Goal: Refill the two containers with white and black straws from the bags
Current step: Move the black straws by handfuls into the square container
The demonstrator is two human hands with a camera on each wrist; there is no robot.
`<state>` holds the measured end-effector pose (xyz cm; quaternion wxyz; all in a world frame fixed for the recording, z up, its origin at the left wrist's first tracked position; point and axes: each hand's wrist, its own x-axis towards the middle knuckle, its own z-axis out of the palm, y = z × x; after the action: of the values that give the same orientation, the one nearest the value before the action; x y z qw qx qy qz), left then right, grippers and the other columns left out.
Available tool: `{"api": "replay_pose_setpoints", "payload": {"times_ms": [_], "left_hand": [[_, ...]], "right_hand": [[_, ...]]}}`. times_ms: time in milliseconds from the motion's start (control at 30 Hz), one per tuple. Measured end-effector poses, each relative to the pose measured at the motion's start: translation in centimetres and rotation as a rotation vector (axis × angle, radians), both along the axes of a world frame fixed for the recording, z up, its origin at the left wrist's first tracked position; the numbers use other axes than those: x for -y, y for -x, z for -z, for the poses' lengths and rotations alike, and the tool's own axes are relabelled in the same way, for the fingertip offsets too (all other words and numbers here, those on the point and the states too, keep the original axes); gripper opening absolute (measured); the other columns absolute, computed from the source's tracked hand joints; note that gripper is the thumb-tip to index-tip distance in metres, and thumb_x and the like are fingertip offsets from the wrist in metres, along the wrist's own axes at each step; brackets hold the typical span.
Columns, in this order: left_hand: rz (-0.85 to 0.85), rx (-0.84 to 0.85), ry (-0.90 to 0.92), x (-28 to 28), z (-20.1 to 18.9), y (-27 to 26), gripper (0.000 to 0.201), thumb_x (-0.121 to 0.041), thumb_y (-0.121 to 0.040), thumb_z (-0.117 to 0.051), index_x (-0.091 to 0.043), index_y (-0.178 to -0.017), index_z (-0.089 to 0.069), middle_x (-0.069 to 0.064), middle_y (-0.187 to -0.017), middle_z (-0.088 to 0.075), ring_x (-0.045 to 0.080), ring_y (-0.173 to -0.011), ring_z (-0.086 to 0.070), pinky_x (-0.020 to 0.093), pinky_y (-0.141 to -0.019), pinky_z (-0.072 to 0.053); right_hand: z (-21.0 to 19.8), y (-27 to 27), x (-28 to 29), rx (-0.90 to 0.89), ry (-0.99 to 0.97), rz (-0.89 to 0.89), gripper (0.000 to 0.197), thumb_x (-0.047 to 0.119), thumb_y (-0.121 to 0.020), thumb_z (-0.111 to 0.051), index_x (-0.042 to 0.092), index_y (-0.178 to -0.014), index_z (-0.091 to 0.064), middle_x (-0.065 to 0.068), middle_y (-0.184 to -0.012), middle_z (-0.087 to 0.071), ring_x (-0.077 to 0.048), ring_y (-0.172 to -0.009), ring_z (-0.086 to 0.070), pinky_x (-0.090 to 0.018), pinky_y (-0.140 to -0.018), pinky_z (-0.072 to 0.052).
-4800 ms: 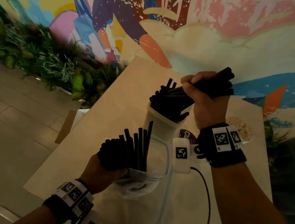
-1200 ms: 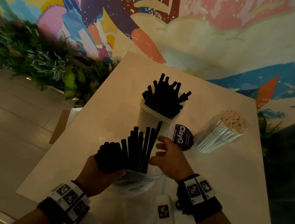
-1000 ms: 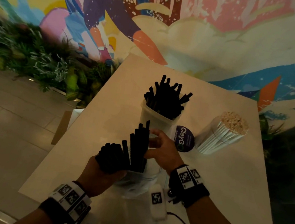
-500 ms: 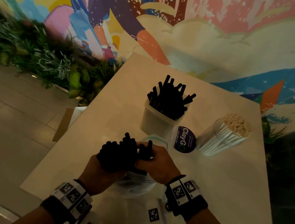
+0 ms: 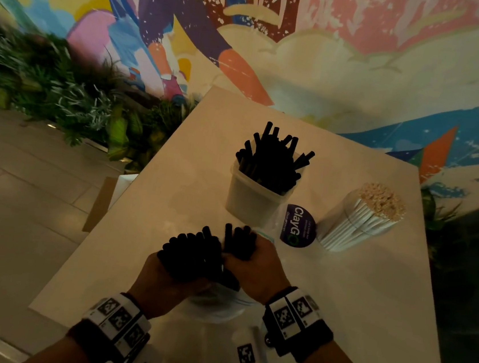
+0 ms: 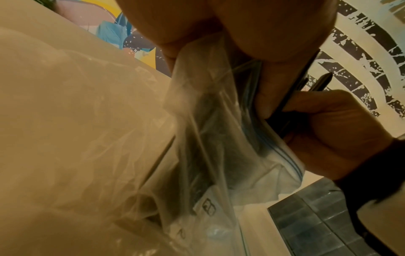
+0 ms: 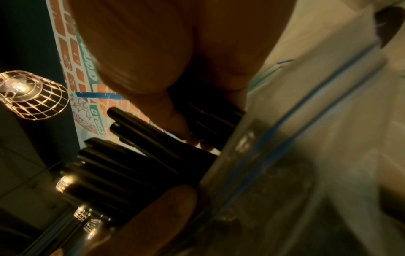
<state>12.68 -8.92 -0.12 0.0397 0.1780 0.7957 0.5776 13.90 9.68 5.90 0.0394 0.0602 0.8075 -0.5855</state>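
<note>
My left hand [image 5: 165,285] grips a clear zip bag [image 5: 218,304] together with the bundle of black straws [image 5: 191,253] that sticks up out of it. My right hand [image 5: 255,268] is curled round a smaller clump of those black straws [image 5: 240,241] beside the left hand. In the left wrist view the bag [image 6: 219,138] hangs below my fingers. The right wrist view shows straws [image 7: 153,155] under my thumb. Behind stand a white tub [image 5: 248,200] full of black straws [image 5: 273,161] and a clear container [image 5: 356,221] packed with white straws [image 5: 379,200].
A purple round sticker or lid [image 5: 298,227] lies between the two containers. The beige table [image 5: 368,300] has edges at the left and right, with floor and green plants [image 5: 63,95] to the left. A painted wall stands behind.
My right hand came back from the tub, reached the bag's straws and closed round a clump of them. The raised straws have sunk lower. The left hand has kept its grip.
</note>
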Motion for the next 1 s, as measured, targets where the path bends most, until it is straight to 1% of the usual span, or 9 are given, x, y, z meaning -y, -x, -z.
{"api": "replay_pose_setpoints", "payload": {"times_ms": [67, 133, 233, 300, 400, 600, 800, 900, 1000], "left_hand": [[0.008, 0.03, -0.054, -0.1, -0.1, 0.1, 0.03, -0.028, -0.059, -0.087, -0.036, -0.082, -0.069, -0.027, -0.089, -0.067, -0.006, -0.082, -0.064, 0.015, -0.07, -0.053], [-0.006, 0.076, -0.135, 0.2, -0.2, 0.1, 0.029, -0.038, -0.06, -0.081, -0.028, -0.086, -0.071, -0.012, -0.086, -0.071, 0.008, -0.082, -0.069, 0.03, -0.07, -0.057], [-0.022, 0.112, -0.148, 0.5, 0.5, 0.2, 0.033, -0.036, -0.061, -0.081, -0.025, -0.089, -0.071, -0.004, -0.088, -0.072, 0.019, -0.085, -0.069, 0.045, -0.072, -0.057], [-0.038, 0.16, -0.166, 0.7, 1.2, 0.2, 0.036, -0.035, -0.059, -0.082, -0.025, -0.091, -0.071, 0.003, -0.091, -0.072, 0.025, -0.088, -0.069, 0.051, -0.073, -0.056], [-0.03, 0.163, -0.128, 0.9, 1.6, 0.3, 0.032, -0.038, -0.06, -0.08, -0.028, -0.089, -0.071, 0.001, -0.088, -0.071, 0.024, -0.086, -0.068, 0.05, -0.072, -0.056], [-0.028, 0.15, -0.143, 0.8, 1.2, 0.2, 0.032, -0.038, -0.06, -0.079, -0.032, -0.089, -0.069, -0.002, -0.088, -0.07, 0.023, -0.086, -0.068, 0.05, -0.073, -0.055], [-0.022, 0.154, -0.141, 0.8, 1.4, 0.3, 0.033, -0.04, -0.059, -0.079, -0.031, -0.089, -0.07, 0.002, -0.088, -0.07, 0.026, -0.086, -0.067, 0.052, -0.073, -0.055], [-0.07, 0.208, -0.142, 0.7, 1.2, 0.3, 0.035, -0.042, -0.052, -0.079, -0.033, -0.085, -0.07, -0.001, -0.085, -0.07, 0.024, -0.085, -0.068, 0.051, -0.074, -0.055], [-0.039, 0.167, -0.133, 0.7, 1.0, 0.2, 0.034, -0.041, -0.056, -0.077, -0.037, -0.088, -0.068, -0.005, -0.087, -0.069, 0.023, -0.086, -0.067, 0.05, -0.073, -0.055]], "right_hand": [[-0.5, 0.1, -0.3, -0.025, 0.081, 0.074, 0.024, -0.006, -0.076, -0.067, 0.016, -0.085, -0.066, -0.001, -0.082, -0.069, -0.018, -0.087, -0.067, -0.036, -0.089, -0.054], [-1.1, 0.2, -0.7, -0.098, 0.104, 0.107, 0.027, -0.011, -0.076, -0.064, 0.015, -0.083, -0.066, -0.003, -0.084, -0.07, -0.017, -0.088, -0.067, -0.032, -0.089, -0.053], [-1.4, 0.1, -1.4, -0.133, 0.196, 0.176, 0.035, -0.021, -0.073, -0.058, 0.015, -0.074, -0.06, -0.007, -0.081, -0.07, -0.022, -0.085, -0.068, -0.031, -0.083, -0.055], [-0.4, -0.1, -1.5, -0.1, 0.156, 0.185, 0.04, -0.018, -0.073, -0.061, 0.022, -0.072, -0.062, -0.007, -0.081, -0.069, -0.025, -0.087, -0.068, -0.038, -0.087, -0.054], [1.4, -0.5, -1.3, 0.01, 0.095, 0.197, 0.039, -0.008, -0.072, -0.069, 0.031, -0.067, -0.066, -0.001, -0.077, -0.068, -0.026, -0.084, -0.066, -0.051, -0.087, -0.052], [-0.3, -0.5, -1.2, -0.103, 0.083, 0.186, 0.042, 0.001, -0.08, -0.071, 0.039, -0.065, -0.063, 0.006, -0.072, -0.068, -0.021, -0.077, -0.067, -0.032, -0.08, -0.056], [1.5, -0.6, -1.6, -0.005, 0.091, 0.135, 0.038, -0.006, -0.079, -0.067, 0.028, -0.063, -0.063, 0.005, -0.074, -0.07, -0.016, -0.081, -0.068, -0.038, -0.086, -0.053], [0.8, -0.7, -1.4, 0.009, 0.1, 0.079, 0.042, -0.004, -0.081, -0.067, 0.031, -0.059, -0.063, 0.002, -0.073, -0.07, -0.018, -0.081, -0.069, -0.042, -0.083, -0.055], [-0.6, -0.6, -1.7, -0.005, 0.173, 0.131, 0.045, -0.006, -0.081, -0.067, 0.032, -0.058, -0.063, 0.001, -0.071, -0.069, -0.023, -0.084, -0.07, -0.045, -0.086, -0.054]]}}
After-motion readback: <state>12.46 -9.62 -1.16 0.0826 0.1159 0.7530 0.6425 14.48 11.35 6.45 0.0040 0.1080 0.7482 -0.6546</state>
